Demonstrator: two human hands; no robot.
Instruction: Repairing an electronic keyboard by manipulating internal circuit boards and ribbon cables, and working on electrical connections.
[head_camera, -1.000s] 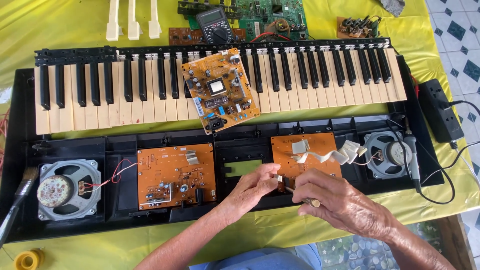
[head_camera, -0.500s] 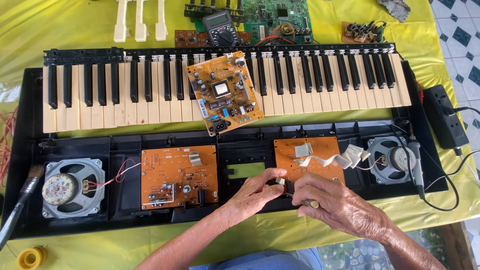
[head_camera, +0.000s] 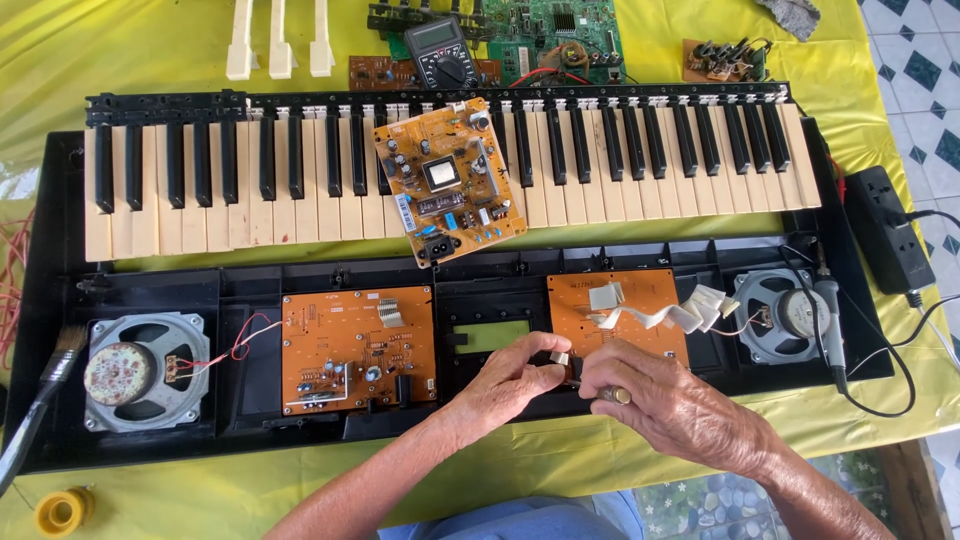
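Single head-worn view, aimed steeply down at close range over opened keyboard (head_camera: 450, 190); both hands at lower frame edge.

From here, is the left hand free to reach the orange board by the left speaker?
Probably yes. The left hand pinches a small part with the right hand, but the orange board lies uncovered just beside it.

The gap between the hands is blocked by the ribbon cable (head_camera: 660, 318); open room is left above the small display (head_camera: 490, 336).
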